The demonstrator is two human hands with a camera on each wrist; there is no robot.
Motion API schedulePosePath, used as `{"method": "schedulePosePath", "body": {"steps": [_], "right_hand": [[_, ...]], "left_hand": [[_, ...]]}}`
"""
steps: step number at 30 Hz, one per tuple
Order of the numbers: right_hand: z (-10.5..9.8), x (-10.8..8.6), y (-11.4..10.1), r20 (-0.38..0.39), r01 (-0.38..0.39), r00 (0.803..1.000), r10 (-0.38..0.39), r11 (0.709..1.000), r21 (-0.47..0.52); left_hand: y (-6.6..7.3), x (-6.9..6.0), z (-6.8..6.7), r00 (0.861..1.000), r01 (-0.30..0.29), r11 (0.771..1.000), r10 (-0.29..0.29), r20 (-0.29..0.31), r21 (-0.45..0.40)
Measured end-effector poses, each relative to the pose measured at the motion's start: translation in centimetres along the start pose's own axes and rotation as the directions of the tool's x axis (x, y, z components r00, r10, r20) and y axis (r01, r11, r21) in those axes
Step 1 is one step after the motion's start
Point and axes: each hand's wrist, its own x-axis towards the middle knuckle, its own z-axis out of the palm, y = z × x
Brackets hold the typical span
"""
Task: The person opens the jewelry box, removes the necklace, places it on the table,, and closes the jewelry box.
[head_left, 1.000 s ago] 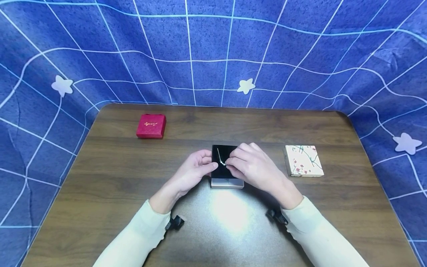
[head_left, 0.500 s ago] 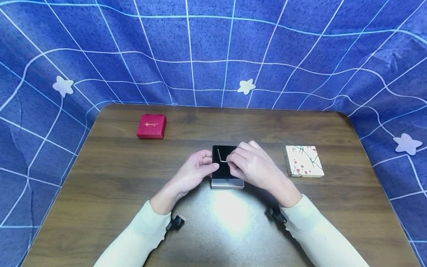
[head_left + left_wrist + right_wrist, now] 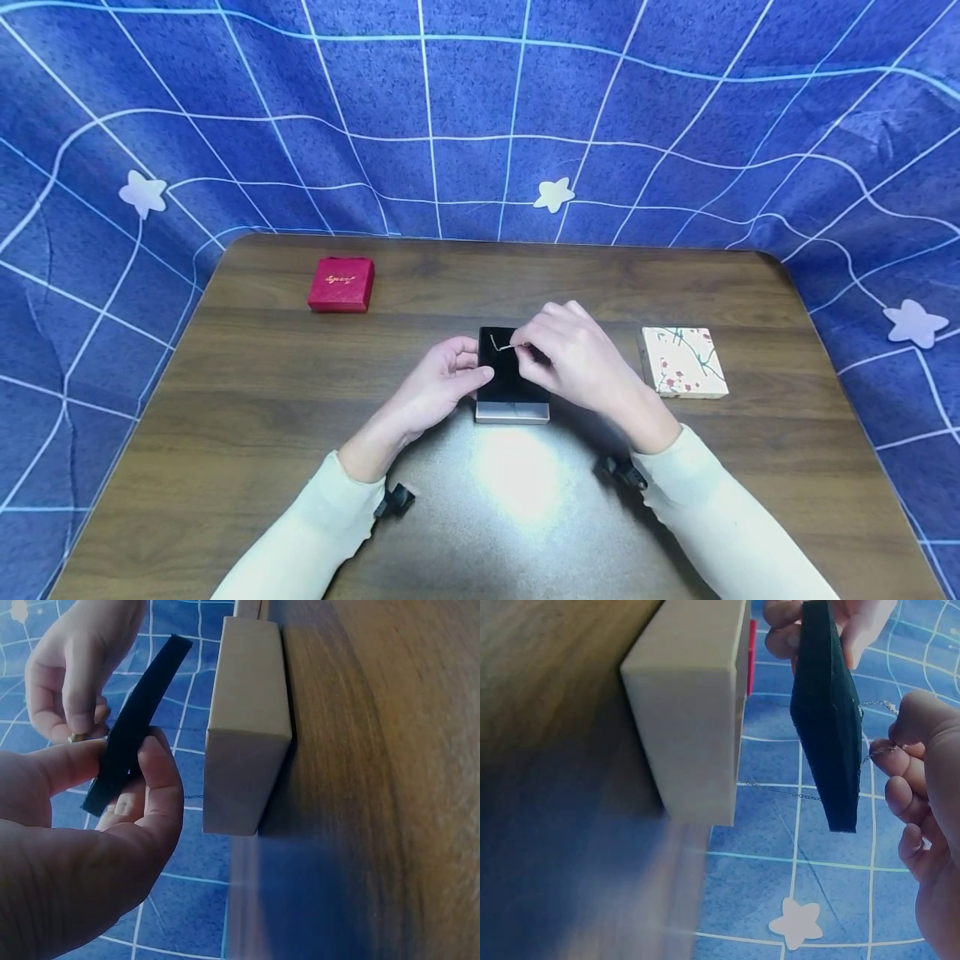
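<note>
And here is the left hand (image 3: 453,375), its grip firm on the left side of a flat, square black pad (image 3: 510,379), thumb across the front and fingers behind, holding it tilted clear of the wooden tabletop (image 3: 262,400). Over on the right, the right hand (image 3: 577,354) has its grip pinched on a thin silvery chain (image 3: 507,347), which runs across the pad's face to the fingertips! From the right wrist, a fine strand trails off the pad's back too, towards a small beige box (image 3: 247,682) on the tabletop, midway between its left and right edges. Near the far left corner sits a small red box with gold lettering (image 3: 341,285); towards the right edge, a cream box with a floral print (image 3: 684,362). Beyond the far edge, a blue curtain with white grid lines (image 3: 465,92) spreads wide.
</note>
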Motion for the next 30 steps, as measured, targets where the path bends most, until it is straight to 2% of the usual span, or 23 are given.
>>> {"method": "schedulePosePath", "body": {"steps": [8,13,21,30], "right_hand": [[0.0,0.6,0.7,-0.042,-0.062,0.997,0.068,0.989,0.134],[-0.1,1.1,1.0,-0.032,-0.132,0.989,0.141,0.97,0.207],[0.1,1.9,1.5,0.046,-0.277,0.96,0.276,0.915,0.293],[0.7,2.4,1.7,0.092,-0.375,0.926,0.367,0.86,0.346]], "left_hand": [[-0.1,0.1,0.0,1.0,-0.004,1.0,0.004,-0.004,0.013],[-0.2,0.1,0.0,1.0,-0.014,1.0,0.014,-0.004,0.014],[-0.1,-0.1,0.0,1.0,-0.019,0.999,0.019,-0.003,0.031],[-0.1,-0.1,0.0,1.0,-0.009,0.999,0.009,0.001,0.043]]}}
